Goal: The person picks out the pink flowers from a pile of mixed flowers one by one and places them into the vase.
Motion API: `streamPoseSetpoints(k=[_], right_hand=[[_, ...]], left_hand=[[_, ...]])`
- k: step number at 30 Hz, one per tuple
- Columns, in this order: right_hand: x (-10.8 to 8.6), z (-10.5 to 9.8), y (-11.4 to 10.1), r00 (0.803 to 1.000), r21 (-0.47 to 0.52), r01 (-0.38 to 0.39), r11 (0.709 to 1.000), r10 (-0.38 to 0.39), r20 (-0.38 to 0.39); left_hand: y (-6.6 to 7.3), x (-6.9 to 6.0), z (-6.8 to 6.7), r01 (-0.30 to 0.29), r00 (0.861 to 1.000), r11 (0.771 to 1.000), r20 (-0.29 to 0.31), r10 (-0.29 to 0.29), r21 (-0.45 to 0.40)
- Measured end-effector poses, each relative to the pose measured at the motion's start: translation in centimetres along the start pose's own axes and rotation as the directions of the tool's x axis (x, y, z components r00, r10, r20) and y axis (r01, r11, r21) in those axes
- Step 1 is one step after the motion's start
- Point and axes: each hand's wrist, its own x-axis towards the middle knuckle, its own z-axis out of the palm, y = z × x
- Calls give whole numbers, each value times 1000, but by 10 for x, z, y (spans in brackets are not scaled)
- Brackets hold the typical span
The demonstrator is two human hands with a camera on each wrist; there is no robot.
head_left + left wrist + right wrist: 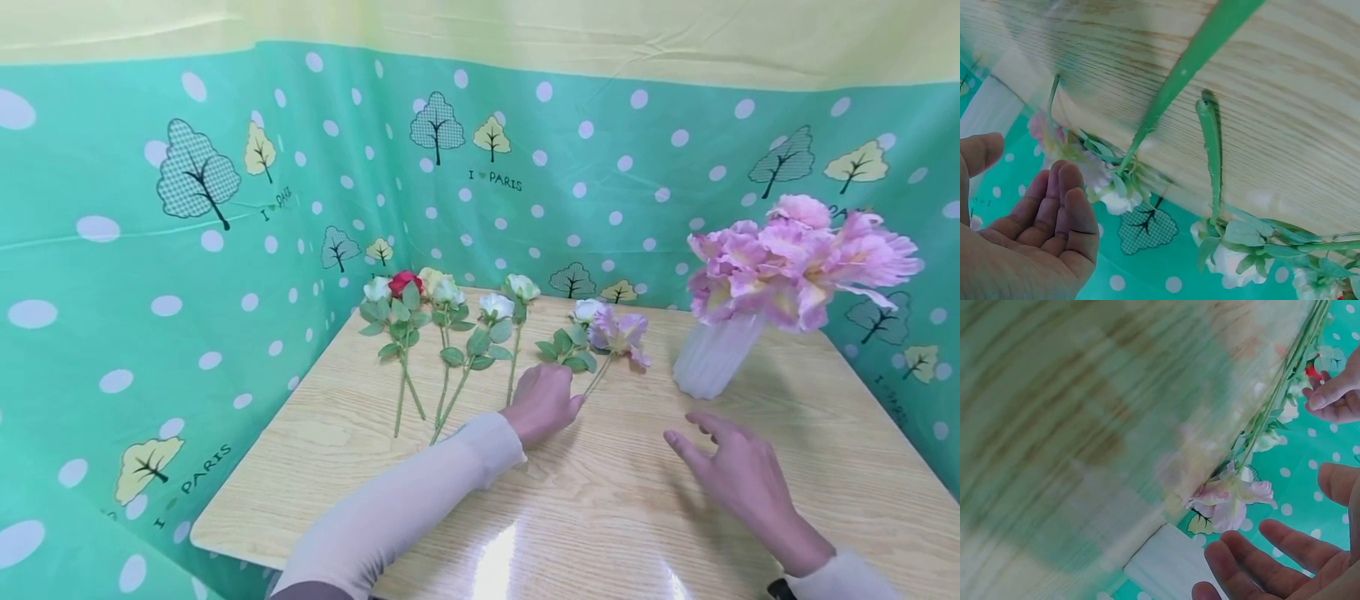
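Observation:
My left hand (542,404) is low over the table beside the stem of a loose purple flower (618,333). In the left wrist view, the thumb of that hand stands apart from its loosely bent fingers (1047,215), and nothing lies between them. A white rose (587,310) with green leaves lies just beyond the hand. To the right, my right hand (738,475) hovers with its fingers apart, holding nothing. Nearest to it stands a white ribbed vase (714,358) filled with pink-purple flowers (798,267). The right wrist view also shows the purple flower (1229,503).
Left of my left hand lie several artificial roses, among them a red rose (406,284) and white roses (497,306), stems toward me. The wooden table (337,500) meets a green dotted curtain (600,192) at the back and sides.

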Motion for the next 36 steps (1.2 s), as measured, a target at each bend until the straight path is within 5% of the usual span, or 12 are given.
streamPoseSetpoints(k=[16, 24, 36], right_hand=[[-3, 1, -5, 1000, 9, -2, 1000, 1, 17], [-1, 2, -6, 1000, 15, 18, 1000, -18, -19], [-1, 1, -8, 1000, 21, -3, 1000, 3, 12]], left_hand=[[3, 19, 16, 28, 999, 996, 43, -32, 85], [5, 24, 21, 40, 996, 998, 72, -44, 52], [9, 26, 34, 46, 987, 987, 145, -69, 154]])
